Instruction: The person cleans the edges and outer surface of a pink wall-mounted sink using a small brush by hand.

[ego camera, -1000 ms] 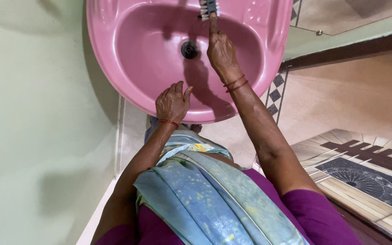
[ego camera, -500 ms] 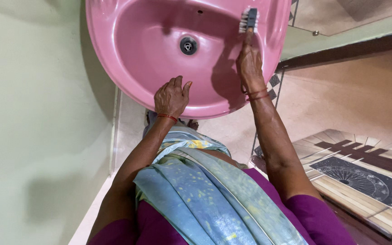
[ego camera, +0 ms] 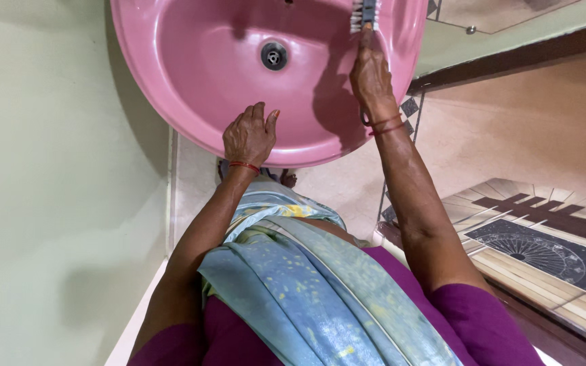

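Pink basin (ego camera: 171, 88): right hand (ego camera: 372, 78) scrubs with brush (ego camera: 364, 15) (left hand (ego camera: 247, 137) braces).

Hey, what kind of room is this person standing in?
Most likely a home bathroom or washroom: a pink wash basin with a drain is fixed by a pale green wall, and the floor is tiled.

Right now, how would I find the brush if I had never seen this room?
Look for the big pink sink on the green wall. Follow its right inner side up to the person's right hand. The brush sticks out above the fingers: dark back, white bristles, the only non-pink thing there besides the round metal drain.
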